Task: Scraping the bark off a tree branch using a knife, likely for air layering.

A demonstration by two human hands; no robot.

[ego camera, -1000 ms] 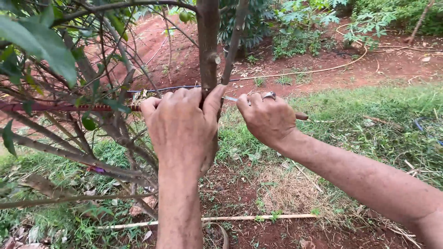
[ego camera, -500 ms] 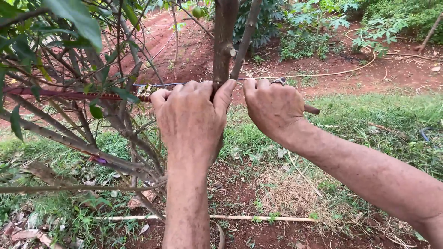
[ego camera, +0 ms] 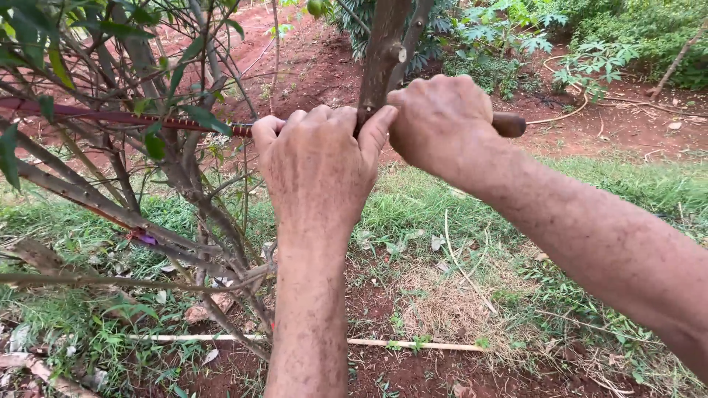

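Note:
My left hand (ego camera: 321,169) is wrapped around a slim brown tree trunk (ego camera: 383,44), thumb pressed on its right side. My right hand (ego camera: 442,121) is closed on a knife against the same trunk, touching the left thumb. Only the knife's brown wooden handle end (ego camera: 509,124) sticks out to the right; the blade is hidden behind the hands. A reddish stem (ego camera: 110,116) runs left from my left hand's knuckles.
Thin bare branches and green leaves (ego camera: 147,184) crowd the left side. Grass and red soil lie below, with a pale stick (ego camera: 413,344) on the ground. A hose (ego camera: 560,114) curves over the red earth behind, with leafy plants (ego camera: 516,29) beyond.
My right hand has closed in on the trunk beside the left thumb. The blade and the ring, seen earlier, are now hidden. The view has shifted so the hands sit higher in frame.

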